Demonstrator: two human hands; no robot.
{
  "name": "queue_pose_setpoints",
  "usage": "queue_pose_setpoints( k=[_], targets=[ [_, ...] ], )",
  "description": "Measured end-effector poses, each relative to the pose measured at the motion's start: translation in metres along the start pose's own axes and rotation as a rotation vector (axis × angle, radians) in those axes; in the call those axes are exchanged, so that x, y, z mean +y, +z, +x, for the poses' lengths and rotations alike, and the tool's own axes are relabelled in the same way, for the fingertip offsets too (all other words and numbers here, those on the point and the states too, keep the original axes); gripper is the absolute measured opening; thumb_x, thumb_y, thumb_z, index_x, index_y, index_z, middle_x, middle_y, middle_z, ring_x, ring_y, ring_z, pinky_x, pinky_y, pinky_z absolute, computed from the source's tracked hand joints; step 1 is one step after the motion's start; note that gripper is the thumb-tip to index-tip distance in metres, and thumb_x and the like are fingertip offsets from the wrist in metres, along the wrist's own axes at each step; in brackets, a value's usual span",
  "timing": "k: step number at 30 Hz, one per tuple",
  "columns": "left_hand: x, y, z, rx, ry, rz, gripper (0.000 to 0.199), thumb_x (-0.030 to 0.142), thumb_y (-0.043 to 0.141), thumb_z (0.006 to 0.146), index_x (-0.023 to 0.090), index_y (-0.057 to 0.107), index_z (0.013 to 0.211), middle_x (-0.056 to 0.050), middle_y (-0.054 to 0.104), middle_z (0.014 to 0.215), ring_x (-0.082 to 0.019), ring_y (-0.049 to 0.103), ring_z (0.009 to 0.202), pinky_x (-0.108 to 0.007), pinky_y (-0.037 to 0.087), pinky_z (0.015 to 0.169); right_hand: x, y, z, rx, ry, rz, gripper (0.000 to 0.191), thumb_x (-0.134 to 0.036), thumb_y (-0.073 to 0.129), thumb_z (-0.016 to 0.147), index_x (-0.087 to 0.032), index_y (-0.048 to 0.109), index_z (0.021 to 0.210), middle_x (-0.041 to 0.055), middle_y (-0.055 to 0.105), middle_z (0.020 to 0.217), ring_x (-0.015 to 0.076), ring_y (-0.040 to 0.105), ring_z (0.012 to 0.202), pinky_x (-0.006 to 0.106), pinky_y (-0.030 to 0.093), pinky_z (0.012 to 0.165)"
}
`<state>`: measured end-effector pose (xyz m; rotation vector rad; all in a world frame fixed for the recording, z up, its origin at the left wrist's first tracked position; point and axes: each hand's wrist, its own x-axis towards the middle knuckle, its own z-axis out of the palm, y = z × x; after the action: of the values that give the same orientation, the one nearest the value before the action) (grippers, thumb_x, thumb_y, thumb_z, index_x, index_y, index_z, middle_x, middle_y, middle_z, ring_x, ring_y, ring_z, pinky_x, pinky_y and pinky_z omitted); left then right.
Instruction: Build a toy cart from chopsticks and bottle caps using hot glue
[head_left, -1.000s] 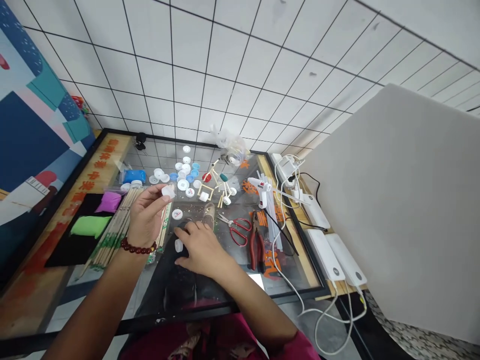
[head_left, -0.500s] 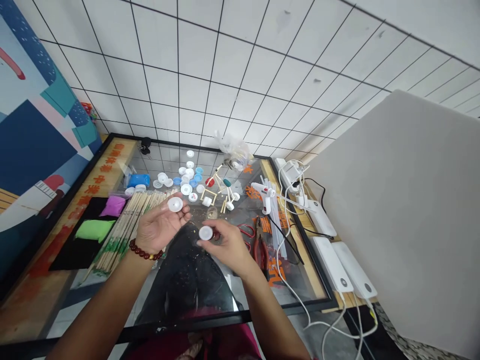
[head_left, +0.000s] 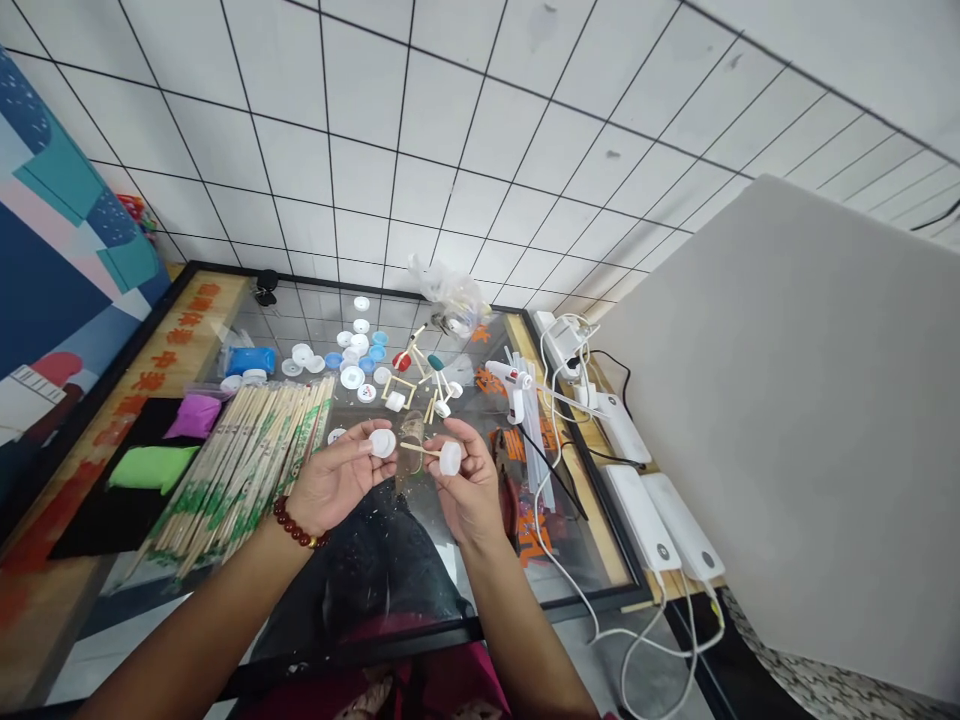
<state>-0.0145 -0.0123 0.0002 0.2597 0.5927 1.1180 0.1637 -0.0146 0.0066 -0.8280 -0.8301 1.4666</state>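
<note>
My left hand (head_left: 337, 478), with a beaded bracelet at the wrist, pinches a white bottle cap (head_left: 382, 443) between thumb and fingers. Just to its right, my right hand (head_left: 472, 485) holds another white cap (head_left: 450, 458) with a short wooden stick (head_left: 418, 448) that points left toward the first cap. The stick's tip is close to the left cap; whether they touch is hard to tell. Beyond the hands stand small stick frames (head_left: 400, 390) with white caps on them. Loose white and blue caps (head_left: 352, 377) lie behind, to the left.
Wrapped chopsticks (head_left: 240, 460) lie at left beside green (head_left: 154, 468) and purple (head_left: 193, 416) packs. A white glue gun (head_left: 510, 378), clear glue sticks (head_left: 536, 440) and cables are at right. A plastic bag (head_left: 454, 300) sits at the back, white power banks (head_left: 636, 515) at far right.
My left hand has gone from an open palm under the cap to pinching it. My right hand has turned, showing a stick beside its cap. Both hands are nearer each other; the view has shifted.
</note>
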Motion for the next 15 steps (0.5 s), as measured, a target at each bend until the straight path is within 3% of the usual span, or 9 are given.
queue_pose_setpoints(
  k=[5, 15],
  targets=[
    [-0.007, -0.005, 0.003, 0.017, -0.070, -0.074, 0.024, 0.016, 0.067, 0.078, 0.016, 0.073, 0.102, -0.008, 0.073, 0.090, -0.021, 0.069, 0.085, -0.034, 0.054, 0.081, 0.002, 0.004, -0.002, 0.049, -0.061, -0.037, 0.049, -0.029, 0.085, 0.063, -0.026, 0.063, 0.108, -0.0009, 0.075, 0.085, 0.0153, 0.070, 0.077, 0.027, 0.057, 0.072],
    [-0.011, -0.008, 0.005, -0.039, -0.096, -0.039, 0.017, 0.018, 0.067, 0.079, 0.014, 0.076, 0.094, -0.009, 0.077, 0.093, -0.020, 0.071, 0.087, -0.033, 0.056, 0.082, 0.006, 0.015, -0.004, -0.059, -0.033, -0.092, 0.049, -0.035, 0.085, 0.068, -0.025, 0.061, 0.110, 0.0010, 0.077, 0.083, 0.0194, 0.074, 0.078, 0.032, 0.059, 0.075]
  ],
)
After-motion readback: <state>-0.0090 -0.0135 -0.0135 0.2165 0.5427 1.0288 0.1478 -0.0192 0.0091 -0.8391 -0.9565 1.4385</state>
